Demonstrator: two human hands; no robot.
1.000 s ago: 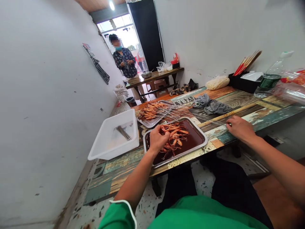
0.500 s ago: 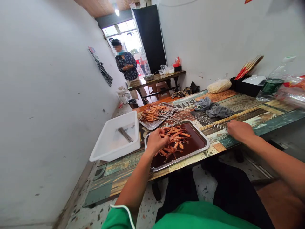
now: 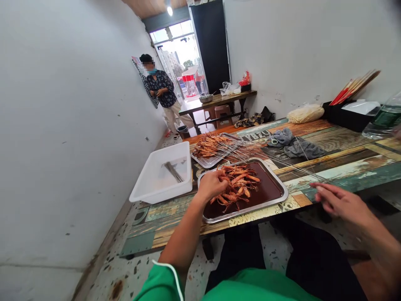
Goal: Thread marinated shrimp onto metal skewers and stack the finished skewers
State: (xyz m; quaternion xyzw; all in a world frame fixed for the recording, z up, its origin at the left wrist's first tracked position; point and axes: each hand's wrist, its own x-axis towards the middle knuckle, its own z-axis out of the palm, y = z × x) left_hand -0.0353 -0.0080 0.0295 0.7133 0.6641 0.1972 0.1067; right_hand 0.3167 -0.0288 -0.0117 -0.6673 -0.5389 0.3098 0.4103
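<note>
The metal tray (image 3: 283, 197) in front of me holds dark red-brown liquid and a pile of reddish-orange, tentacle-like food pieces (image 3: 239, 184). My left hand (image 3: 213, 184) is over the pile's left side, fingers closed on a piece that they mostly hide. To the right of the tray, at the table edge, my right hand (image 3: 340, 201) has thumb and forefinger pinched. A thin metal skewer (image 3: 301, 147) slants up from there across the grey cloth, seemingly held in that pinch. Behind, a second tray (image 3: 206, 162) bears skewered pieces (image 3: 208, 145), their metal skewers (image 3: 247, 150) pointing right.
A white plastic bin (image 3: 150, 190) with loose skewers (image 3: 173, 171) stands at left. Grey cloths (image 3: 300, 147), a bag of pale food (image 3: 305, 113), a black chopstick box (image 3: 347, 115) and a bottle (image 3: 387, 117) line the back right. A person (image 3: 163, 90) stands near the doorway.
My right hand has come away from the skewer ends, a single skewer now standing up near it. The left hand stays at the pile. My view has shifted left; the person has turned.
</note>
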